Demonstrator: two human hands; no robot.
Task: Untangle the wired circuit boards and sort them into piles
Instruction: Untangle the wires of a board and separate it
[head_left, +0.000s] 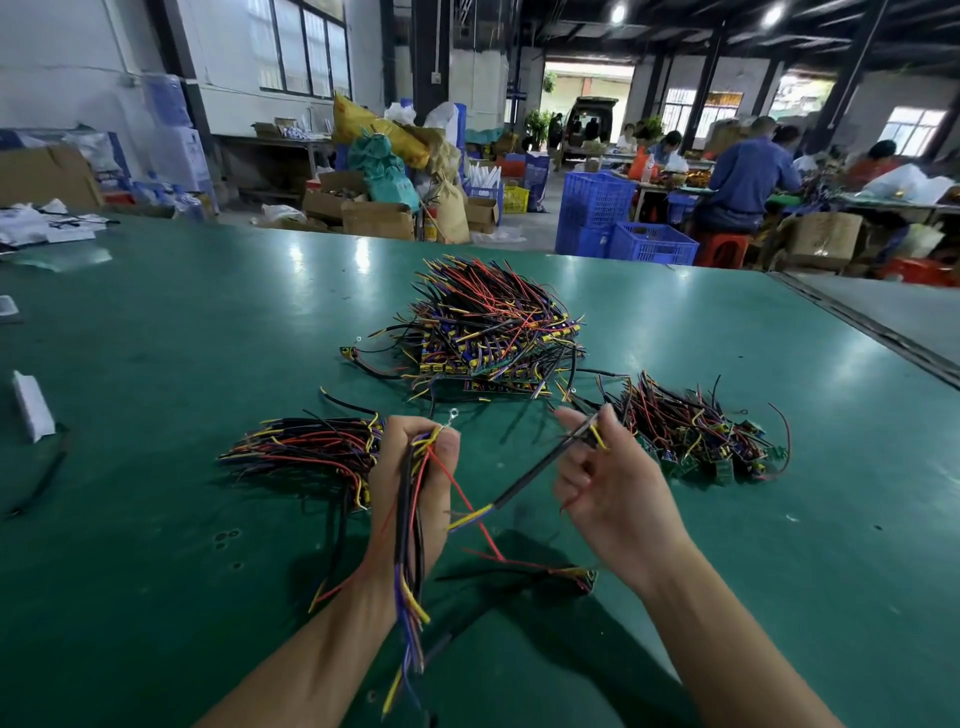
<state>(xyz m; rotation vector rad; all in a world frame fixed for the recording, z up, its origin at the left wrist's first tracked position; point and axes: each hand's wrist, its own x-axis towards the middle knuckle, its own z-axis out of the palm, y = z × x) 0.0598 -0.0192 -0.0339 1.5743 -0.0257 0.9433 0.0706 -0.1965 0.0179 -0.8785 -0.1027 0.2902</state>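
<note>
Head view.

1. Dark green matte tabletop (182, 364), glossy under ceiling lights.
2. Large tangled heap of wired circuit boards (493, 332), with red, black, yellow and purple leads, at tabletop centre, beyond both hands.
3. Left pile of wired boards (306, 447), leads lying roughly parallel, just beside the left hand.
4. Right pile of wired boards (696, 436), green board edges showing, just past the right hand.
5. Left hand (410, 483), raised above the tabletop, fingers (447, 447) wrapped tight round a bundle of multicoloured wires (410, 571) whose ends hang below the wrist.
6. Right hand (608, 478), fingers (571, 475) partly curled, thumb and forefinger pinching a black sleeved wire (540, 470) that runs down toward the bundle.
7. Small board with red leads (582, 574), low between the forearms.
8. White rectangular block (32, 408), far left on the tabletop.
</note>
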